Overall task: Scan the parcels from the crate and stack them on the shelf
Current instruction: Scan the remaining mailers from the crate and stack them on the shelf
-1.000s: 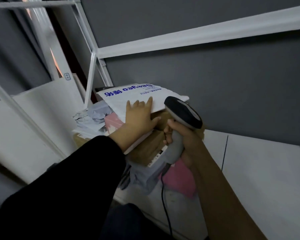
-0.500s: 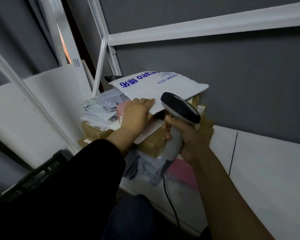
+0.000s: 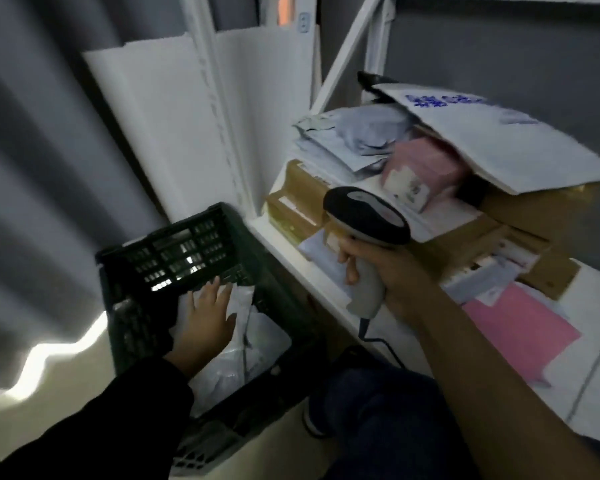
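Parcels lay both under the left hand in the crate and in a heap beyond the right hand on the shelf.

The left hand point(image 3: 210, 317) reached down into the dark plastic crate point(image 3: 174, 251), fingers spread flat on a pale plastic-wrapped parcel point(image 3: 257, 336) lying at the bottom; whether it had any hold on the wrap could not be told. To its right and higher, the right hand point(image 3: 392, 271) was curled tight round the grey handle of a barcode scanner point(image 3: 364, 216), whose black head pointed toward the left hand's side. Just beyond the right hand, the shelf point(image 3: 291, 258) carried the stacked parcels: brown boxes point(image 3: 302, 202) at the base, a pink packet point(image 3: 423, 168) above them, and a white mailer with blue print point(image 3: 499, 143) on top.
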